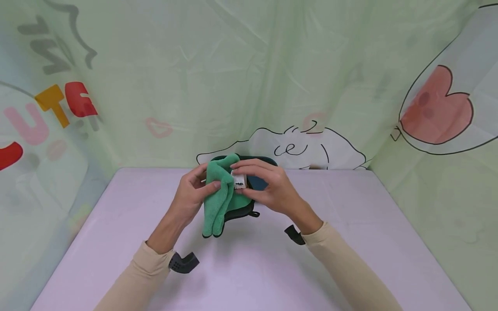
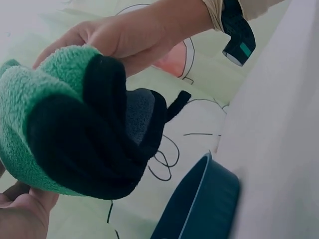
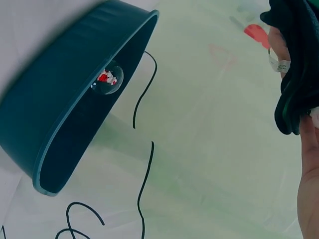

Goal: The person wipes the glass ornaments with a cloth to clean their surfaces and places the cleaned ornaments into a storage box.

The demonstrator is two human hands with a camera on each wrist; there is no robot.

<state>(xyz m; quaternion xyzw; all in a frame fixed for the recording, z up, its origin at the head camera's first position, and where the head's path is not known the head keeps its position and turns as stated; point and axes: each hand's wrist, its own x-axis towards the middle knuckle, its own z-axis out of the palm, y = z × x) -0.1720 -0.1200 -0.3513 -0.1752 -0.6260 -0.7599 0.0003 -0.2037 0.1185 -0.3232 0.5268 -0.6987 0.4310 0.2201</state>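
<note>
A green plush cloth (image 1: 215, 192) with a dark edge and a grey underside hangs folded between the two hands. My left hand (image 1: 190, 190) grips its left side, thumb in front and the other fingers mostly behind it. On the right, my right hand (image 1: 270, 183) pinches a small white piece with black marks (image 1: 239, 180) between thumb and fingers, against the cloth. What this white piece is, I cannot tell. In the left wrist view, the dark border (image 2: 84, 144) and a small black loop (image 2: 178, 105) face the camera.
Behind the cloth stands a blue basin (image 1: 256, 183) near the table's far edge. A clear ball with a red and white figure (image 3: 108, 78) shows inside its mouth. Printed curtains enclose the pale purple table (image 1: 241, 268) at the back and both sides.
</note>
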